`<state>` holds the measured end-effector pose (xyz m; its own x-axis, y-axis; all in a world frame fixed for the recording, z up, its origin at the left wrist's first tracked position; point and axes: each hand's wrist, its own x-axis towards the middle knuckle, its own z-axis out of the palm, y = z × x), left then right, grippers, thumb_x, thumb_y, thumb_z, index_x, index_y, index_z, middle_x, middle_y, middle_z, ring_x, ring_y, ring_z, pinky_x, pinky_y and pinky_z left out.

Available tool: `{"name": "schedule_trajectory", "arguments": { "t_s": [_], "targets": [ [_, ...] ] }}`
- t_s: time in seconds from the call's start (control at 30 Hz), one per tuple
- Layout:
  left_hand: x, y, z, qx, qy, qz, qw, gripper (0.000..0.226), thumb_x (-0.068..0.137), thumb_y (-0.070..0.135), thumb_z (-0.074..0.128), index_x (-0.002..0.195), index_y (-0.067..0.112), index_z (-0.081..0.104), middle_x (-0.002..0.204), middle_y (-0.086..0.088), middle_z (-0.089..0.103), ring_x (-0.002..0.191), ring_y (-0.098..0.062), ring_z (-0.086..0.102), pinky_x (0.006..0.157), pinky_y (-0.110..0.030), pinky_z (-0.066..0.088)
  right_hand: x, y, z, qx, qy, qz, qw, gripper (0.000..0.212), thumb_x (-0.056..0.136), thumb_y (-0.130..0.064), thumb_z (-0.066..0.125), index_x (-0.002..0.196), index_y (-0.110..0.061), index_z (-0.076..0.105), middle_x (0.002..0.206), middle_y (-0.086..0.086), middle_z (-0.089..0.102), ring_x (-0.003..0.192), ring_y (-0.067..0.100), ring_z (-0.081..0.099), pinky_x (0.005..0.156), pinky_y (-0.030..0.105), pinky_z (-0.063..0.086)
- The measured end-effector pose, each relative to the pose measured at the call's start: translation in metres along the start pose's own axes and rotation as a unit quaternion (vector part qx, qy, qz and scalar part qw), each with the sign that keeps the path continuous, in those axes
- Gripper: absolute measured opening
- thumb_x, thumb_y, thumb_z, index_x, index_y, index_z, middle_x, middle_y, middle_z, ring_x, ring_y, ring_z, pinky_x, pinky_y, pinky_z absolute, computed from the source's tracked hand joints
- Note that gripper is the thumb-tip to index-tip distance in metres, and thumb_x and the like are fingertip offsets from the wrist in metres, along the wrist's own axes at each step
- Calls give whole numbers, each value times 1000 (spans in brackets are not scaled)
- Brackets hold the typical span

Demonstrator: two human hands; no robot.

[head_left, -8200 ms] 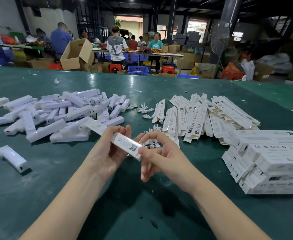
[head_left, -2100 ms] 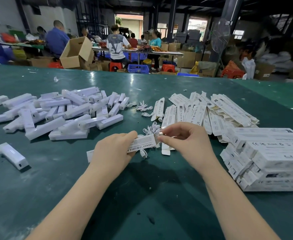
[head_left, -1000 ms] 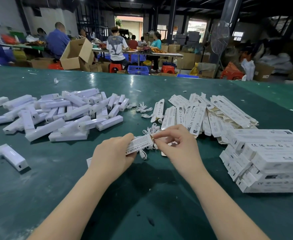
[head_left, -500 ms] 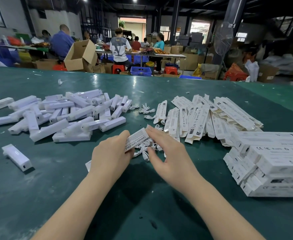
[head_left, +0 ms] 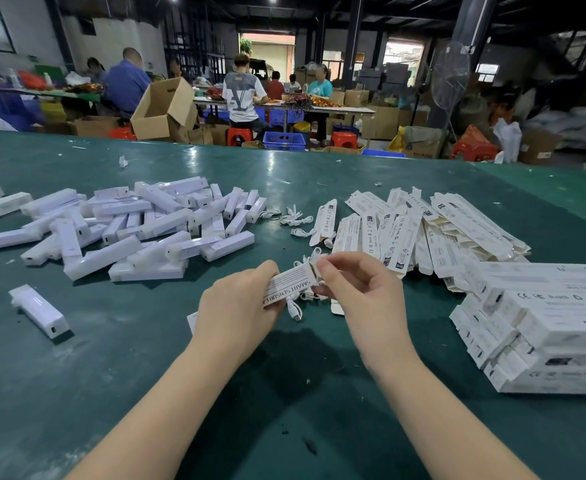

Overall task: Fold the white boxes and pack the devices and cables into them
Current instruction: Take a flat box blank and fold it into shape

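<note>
A slim white printed box (head_left: 290,285) is held level above the table, a white cable (head_left: 294,308) dangling beneath it.

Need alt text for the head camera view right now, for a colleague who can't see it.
Over a green table, the left hand grips a white box while the right hand pinches its open end. Loose white devices lie at left, flat unfolded boxes and packed boxes at right, white cables between.

White boxes (head_left: 558,327) with black print, white devices (head_left: 129,230), dark green table (head_left: 77,375).
</note>
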<state>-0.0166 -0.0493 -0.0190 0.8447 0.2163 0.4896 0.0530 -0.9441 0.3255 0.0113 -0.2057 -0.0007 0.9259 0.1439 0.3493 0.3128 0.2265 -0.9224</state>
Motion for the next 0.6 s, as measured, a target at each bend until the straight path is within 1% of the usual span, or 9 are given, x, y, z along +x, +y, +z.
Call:
{"name": "schedule_trajectory", "arguments": {
  "t_s": [0.13, 0.2, 0.33, 0.43, 0.5, 0.6],
  "targets": [
    [-1, 0, 1, -6, 4, 1, 1000, 12, 83, 30, 60, 90, 27, 50, 68, 9, 44, 69, -23, 40, 57, -32, 32, -1, 2, 1, -21, 10, -1, 1000, 5, 84, -12, 74, 81, -15, 73, 82, 2, 76, 74, 16, 72, 74, 28, 59],
    [-2, 0, 1, -4, 4, 0, 1000, 13, 83, 32, 60, 89, 28, 50, 66, 9, 43, 69, -22, 41, 57, -32, 30, -1, 1, 1, -35, 16, -7, 999, 4, 84, -12, 75, 81, -15, 74, 83, 0, 76, 76, 19, 73, 74, 28, 59],
    [-2, 0, 1, -9, 8, -5, 1000, 20, 82, 33, 62, 82, 31, 41, 62, 8, 42, 68, -22, 42, 56, -32, 28, -1, 1, 0, -42, 10, -17, 999, 8, 82, -7, 75, 77, -12, 72, 84, -5, 75, 76, 13, 71, 69, 20, 56],
    [-2, 0, 1, -10, 6, -5, 1000, 18, 83, 35, 62, 84, 30, 45, 65, 8, 45, 69, -23, 44, 57, -32, 29, 0, -1, -1, -42, -3, -15, 999, 8, 83, -5, 74, 76, -8, 72, 86, -4, 75, 73, 13, 70, 67, 21, 56],
    [-2, 0, 0, -16, 4, -7, 1000, 18, 83, 36, 63, 85, 29, 46, 66, 8, 46, 70, -23, 44, 58, -32, 30, 1, -2, -2, -39, -15, -14, 999, 9, 84, -4, 74, 76, -5, 71, 87, -4, 75, 69, 11, 69, 64, 19, 54],
    [-2, 0, -2, -32, -1, -8, 999, 22, 83, 34, 62, 80, 30, 41, 64, 8, 46, 69, -24, 45, 55, -33, 29, 1, -4, -3, -41, -35, -18, 998, 11, 85, -5, 73, 75, -9, 72, 91, -3, 74, 75, 8, 68, 64, 17, 54]
  ]
}}
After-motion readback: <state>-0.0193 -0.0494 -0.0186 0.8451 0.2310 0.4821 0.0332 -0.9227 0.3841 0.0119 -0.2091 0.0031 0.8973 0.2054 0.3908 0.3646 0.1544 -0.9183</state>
